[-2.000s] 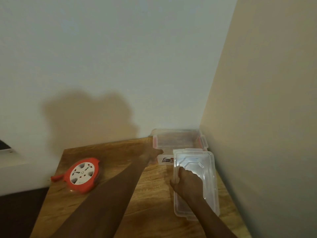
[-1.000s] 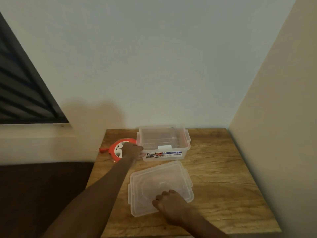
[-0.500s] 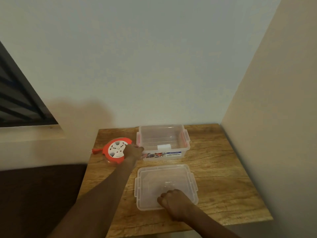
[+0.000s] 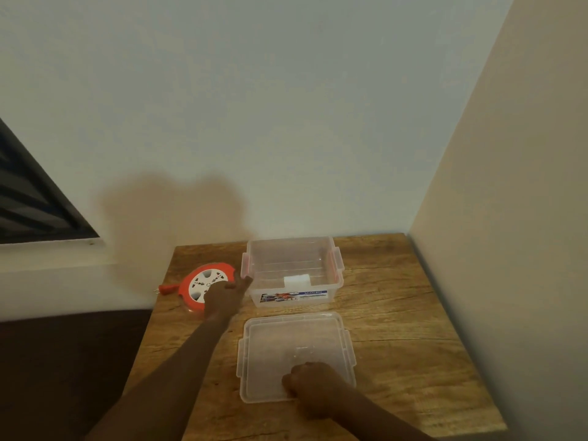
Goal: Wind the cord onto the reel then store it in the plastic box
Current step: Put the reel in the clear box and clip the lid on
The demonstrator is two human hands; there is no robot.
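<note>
The orange reel [image 4: 199, 286] with a white socket face lies flat at the table's left edge, and its orange plug [image 4: 165, 289] sticks out to the left. My left hand [image 4: 224, 299] lies over the reel's right rim with fingers apart, one finger reaching toward the box. The clear plastic box [image 4: 331, 281] stands open and empty at the back of the table. Its clear lid [image 4: 276, 342] lies flat in front of it. My right hand [image 4: 310, 385] is curled over the lid's near edge.
The wooden table [image 4: 397, 329] fits into a corner, with a white wall behind and a beige wall on the right. A dark window [image 4: 28, 205] shows at the left, and a dark floor lies below the table's left edge.
The lid came down flat and was squared up in front of the box. My left hand moved from the box's corner onto the reel's right rim. The reel has stayed in place.
</note>
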